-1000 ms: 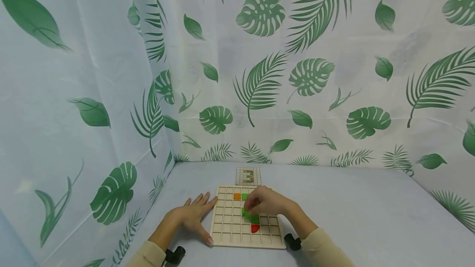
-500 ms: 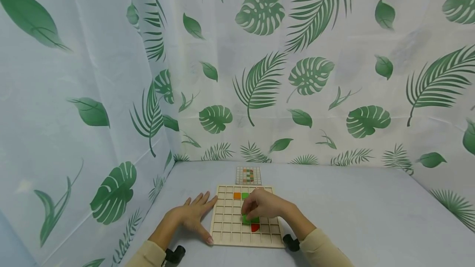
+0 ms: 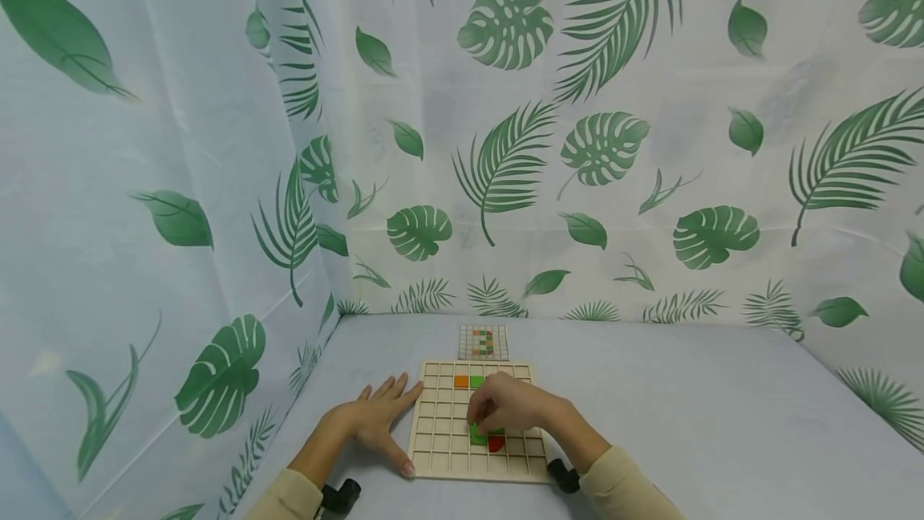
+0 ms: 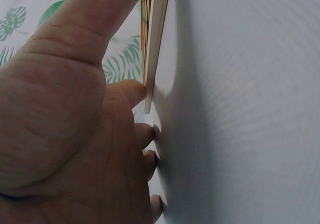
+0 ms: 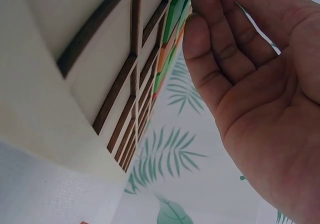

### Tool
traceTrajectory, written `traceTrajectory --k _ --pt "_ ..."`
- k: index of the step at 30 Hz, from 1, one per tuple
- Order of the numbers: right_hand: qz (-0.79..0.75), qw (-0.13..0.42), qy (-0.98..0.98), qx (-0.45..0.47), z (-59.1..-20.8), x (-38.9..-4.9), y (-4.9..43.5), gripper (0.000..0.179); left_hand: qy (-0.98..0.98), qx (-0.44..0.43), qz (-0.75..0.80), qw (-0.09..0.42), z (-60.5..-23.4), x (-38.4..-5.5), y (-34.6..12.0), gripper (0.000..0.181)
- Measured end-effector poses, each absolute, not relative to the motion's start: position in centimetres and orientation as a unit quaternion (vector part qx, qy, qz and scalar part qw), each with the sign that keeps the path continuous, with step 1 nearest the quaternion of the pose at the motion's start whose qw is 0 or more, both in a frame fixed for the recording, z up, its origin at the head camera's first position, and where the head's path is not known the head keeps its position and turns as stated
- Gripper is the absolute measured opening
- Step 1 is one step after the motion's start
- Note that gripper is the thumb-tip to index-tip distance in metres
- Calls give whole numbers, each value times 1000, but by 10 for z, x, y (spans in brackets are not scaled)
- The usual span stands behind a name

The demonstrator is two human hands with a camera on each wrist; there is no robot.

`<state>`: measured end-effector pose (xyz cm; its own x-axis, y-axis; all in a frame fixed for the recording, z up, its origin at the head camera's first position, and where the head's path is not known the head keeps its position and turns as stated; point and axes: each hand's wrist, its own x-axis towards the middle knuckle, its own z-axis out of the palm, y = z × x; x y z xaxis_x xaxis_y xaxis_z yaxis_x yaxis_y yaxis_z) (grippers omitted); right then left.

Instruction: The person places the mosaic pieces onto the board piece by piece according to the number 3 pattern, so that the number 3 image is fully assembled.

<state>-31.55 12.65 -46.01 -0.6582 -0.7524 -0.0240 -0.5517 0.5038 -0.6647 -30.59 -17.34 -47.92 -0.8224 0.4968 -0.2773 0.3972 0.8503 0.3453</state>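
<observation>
A light wooden grid board (image 3: 440,460) lies in front of me on the table. My left hand (image 3: 375,421) is spread flat at its left side, with forefinger and thumb against the board's edge. Over the middle of the grid my right hand (image 3: 514,403) pinches a bright green tile (image 3: 478,437) between thumb and fingers, low over a cell. Just right of that tile sits a red rounded tile (image 3: 496,444), with a darker green tile partly covered by my fingers behind it. An orange square tile (image 3: 461,381) and a green square tile (image 3: 476,381) sit in a far row.
Behind the board lies a small pattern card (image 3: 484,343) printed with a coloured grid. A white curtain (image 3: 520,279) with green leaves closes off the back and left of the table. Black wrist devices sit at both sleeves.
My right hand has come slightly nearer and to the left, bringing the green tile from a farther cell to one beside the red tile. My left hand has stayed in place.
</observation>
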Motion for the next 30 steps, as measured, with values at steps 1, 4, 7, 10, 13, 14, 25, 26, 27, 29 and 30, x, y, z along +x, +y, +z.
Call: traceTrajectory --k 1,4,7,10,13,14,25,26,27,29,30 --pt "-319 157 852 -384 -460 -315 126 13 945 236 137 181 -479 -306 -173 138" --pt "-316 158 853 -384 -460 -314 125 14 946 233 136 182 -479 -306 -173 138" --pt "-312 163 855 -382 -459 -312 124 15 946 233 133 181 -479 -306 -173 137" --pt "-306 168 855 -382 -458 -311 124 15 947 233 131 180 -479 -306 -172 137" --pt "-298 169 857 -385 -459 -310 123 14 947 233 130 180 -479 -306 -172 137" --pt "-296 169 857 -386 -459 -310 123 14 947 233 129 180 -479 -306 -172 137" --pt "-289 174 864 -375 -458 -306 121 18 947 233 124 182 -476 -304 -171 136" --pt "-287 174 864 -375 -458 -306 121 19 947 234 124 181 -476 -304 -171 136" --pt "-285 173 865 -375 -458 -306 120 19 947 234 123 181 -476 -304 -171 136" --pt "-282 172 866 -375 -458 -306 120 19 947 235 123 180 -475 -303 -171 136" --pt "-281 172 867 -375 -459 -307 120 19 947 235 124 180 -475 -303 -171 136"
